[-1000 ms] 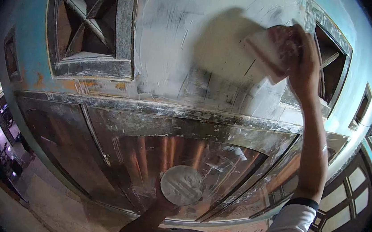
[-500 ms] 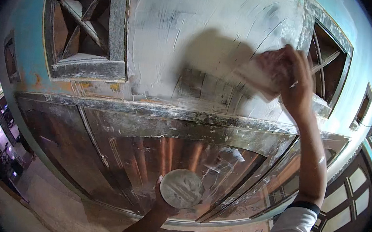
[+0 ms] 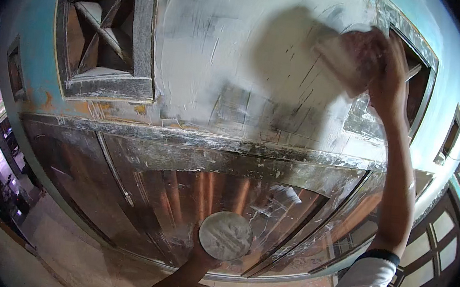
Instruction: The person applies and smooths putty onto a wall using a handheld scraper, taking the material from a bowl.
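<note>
Trowel point(image 3: 344, 57) in right hand point(image 3: 384, 67) (raised against wall point(image 3: 216, 59)).

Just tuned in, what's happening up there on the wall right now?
A person is spreading white plaster on a wall. The right hand is raised high, pressing a flat, pale scraper blade against the grey-white plastered patch between two recessed vent openings, the left one with crossed slats. The left hand holds a round disc heaped with white plaster low, in front of the shiny metal canopy.

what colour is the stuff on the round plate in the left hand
White to pale grey, like wet putty, heaped on the round plate held by the left hand; the head view shows it.
</note>
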A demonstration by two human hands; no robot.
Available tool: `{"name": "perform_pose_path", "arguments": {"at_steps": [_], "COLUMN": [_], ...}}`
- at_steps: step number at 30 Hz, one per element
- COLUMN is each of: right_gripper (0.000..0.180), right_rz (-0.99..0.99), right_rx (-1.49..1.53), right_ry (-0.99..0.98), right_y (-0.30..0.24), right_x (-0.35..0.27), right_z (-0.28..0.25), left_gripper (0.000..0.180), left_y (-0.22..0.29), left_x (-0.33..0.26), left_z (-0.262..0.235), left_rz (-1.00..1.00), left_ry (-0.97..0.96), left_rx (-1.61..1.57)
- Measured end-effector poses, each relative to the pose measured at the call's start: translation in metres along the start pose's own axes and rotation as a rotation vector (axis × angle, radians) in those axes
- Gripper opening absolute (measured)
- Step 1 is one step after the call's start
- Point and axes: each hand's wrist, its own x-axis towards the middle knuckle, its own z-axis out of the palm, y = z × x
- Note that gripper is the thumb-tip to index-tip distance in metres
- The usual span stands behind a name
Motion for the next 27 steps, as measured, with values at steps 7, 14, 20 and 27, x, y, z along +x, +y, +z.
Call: {"name": "perform_pose_path", "arguments": {"at_steps": [7,14,20,27], "right_gripper": [0.053,0.04,0.063,0.048], "right_rz": [0.045,0.263,0.105,0.243], "right_rx": [0.144,-0.053,0.37,-0.083], "right_ry": [-0.142,0.277,-0.392,0.005], "right_y": [-0.011,0.068,-0.09,0.032], "right_x": [0.01,0.037,-0.039,0.013], "right_z": [0.026,0.015,0.001,0.003], "left_gripper": [0.099,0.108,0.096,0.097], "left_y": [-0.006,-0.001,0.015,0.011], "left_x": [-0.007,0.005,-0.005,0.003], "left_z": [0.043,0.023,0.013,0.037], "left_rz": [-0.09,-0.09,0.098,-0.12], "left_ry": [-0.249,-0.16,0.098,-0.217], "left_rx": [-0.391,-0.099,0.143,0.011]}}
